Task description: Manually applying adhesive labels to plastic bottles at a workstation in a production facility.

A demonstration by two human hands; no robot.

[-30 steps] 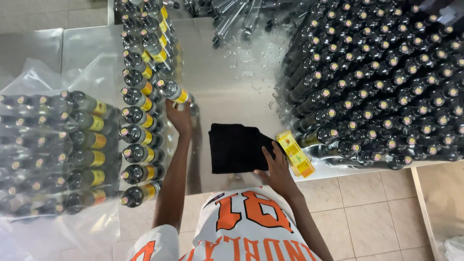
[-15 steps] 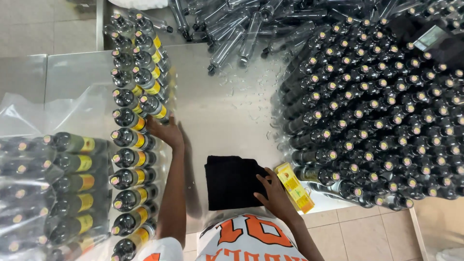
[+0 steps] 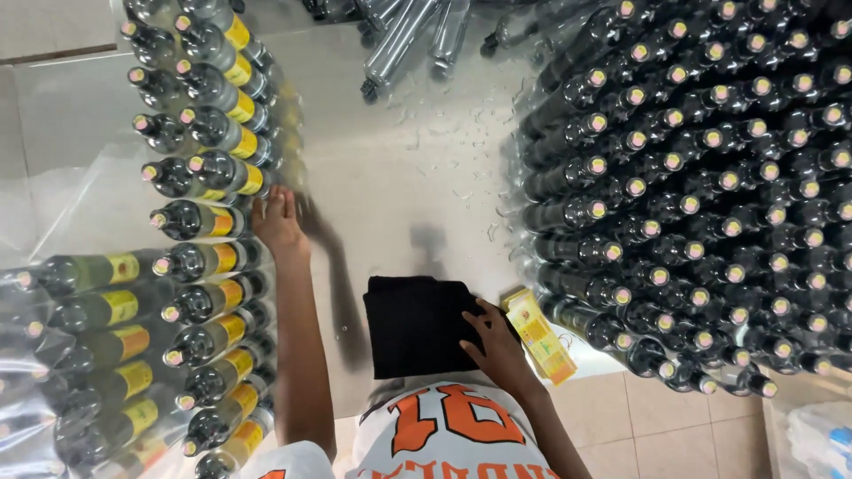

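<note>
My left hand [image 3: 280, 220] lies flat on the steel table [image 3: 399, 177], fingers apart, right beside a row of dark labelled bottles [image 3: 209, 217] that stand at the left; it holds nothing. My right hand [image 3: 497, 341] rests on a folded black cloth [image 3: 413, 324] near the table's front edge, fingers spread over the cloth's right side. A strip of yellow labels [image 3: 540, 335] lies just right of that hand.
A dense mass of dark capped bottles [image 3: 710, 186] fills the right of the table. Empty clear bottles [image 3: 399, 40] lie at the far edge. Shrink-wrapped bottle packs [image 3: 89, 337] sit at the left. Tiled floor [image 3: 657, 426] shows below.
My left hand has let go of the bottle it set into the row and now lies flat on the table. The right hand stays on the cloth. The view has shifted.
</note>
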